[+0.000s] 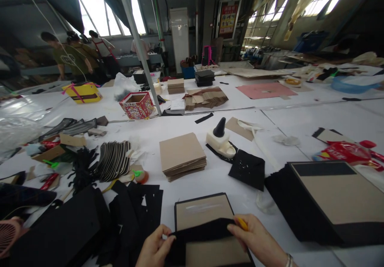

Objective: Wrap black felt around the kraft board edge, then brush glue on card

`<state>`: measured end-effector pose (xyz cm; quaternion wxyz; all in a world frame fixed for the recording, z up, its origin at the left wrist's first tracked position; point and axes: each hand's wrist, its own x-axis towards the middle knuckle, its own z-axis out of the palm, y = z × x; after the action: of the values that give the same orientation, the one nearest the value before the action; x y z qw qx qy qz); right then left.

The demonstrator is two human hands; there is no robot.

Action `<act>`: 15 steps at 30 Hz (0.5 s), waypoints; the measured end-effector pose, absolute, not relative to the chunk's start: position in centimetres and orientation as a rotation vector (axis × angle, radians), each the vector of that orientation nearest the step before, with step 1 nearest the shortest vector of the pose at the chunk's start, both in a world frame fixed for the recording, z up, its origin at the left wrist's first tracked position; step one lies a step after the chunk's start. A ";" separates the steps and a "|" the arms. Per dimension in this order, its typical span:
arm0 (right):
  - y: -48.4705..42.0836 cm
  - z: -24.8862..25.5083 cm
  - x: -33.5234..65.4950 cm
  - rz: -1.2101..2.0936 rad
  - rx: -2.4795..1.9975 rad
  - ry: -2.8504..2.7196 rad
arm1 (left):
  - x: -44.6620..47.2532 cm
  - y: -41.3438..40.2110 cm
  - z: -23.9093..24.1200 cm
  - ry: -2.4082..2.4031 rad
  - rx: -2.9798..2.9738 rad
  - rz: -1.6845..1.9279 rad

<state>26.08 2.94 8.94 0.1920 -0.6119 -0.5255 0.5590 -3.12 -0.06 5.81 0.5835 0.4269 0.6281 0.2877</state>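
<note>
A grey-brown board with black edging (207, 209) lies in front of me, a shiny wet-looking streak across its upper part. Stretched across its middle is a black strip (204, 229). My left hand (157, 246) pinches the strip's left end between thumb and fingers. At the other end, my right hand (255, 235) grips the strip. A yellow tool (241, 224), its kind hidden by the fingers, is also tucked in that hand. Just left of my left hand lie loose black pieces (132, 215). Beyond the board sits a stack of bare cardboard sheets (181, 151).
On the right rises a thick stack of black-edged boards (333, 195). A cream dispenser with a black cone (220, 137) stands behind a black square (247, 169). At left are a black pile (63, 227) and curved strips (113, 161). People (72, 57) work far back.
</note>
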 end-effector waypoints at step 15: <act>2.4 11.1 24.9 1.623 -1.677 -1.555 | -0.1 -0.7 7.7 1.818 1.536 -0.185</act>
<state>24.92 2.43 11.07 0.1679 -0.5894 -0.5465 0.5707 -0.10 -0.73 7.67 0.3684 0.5984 0.7078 -0.0720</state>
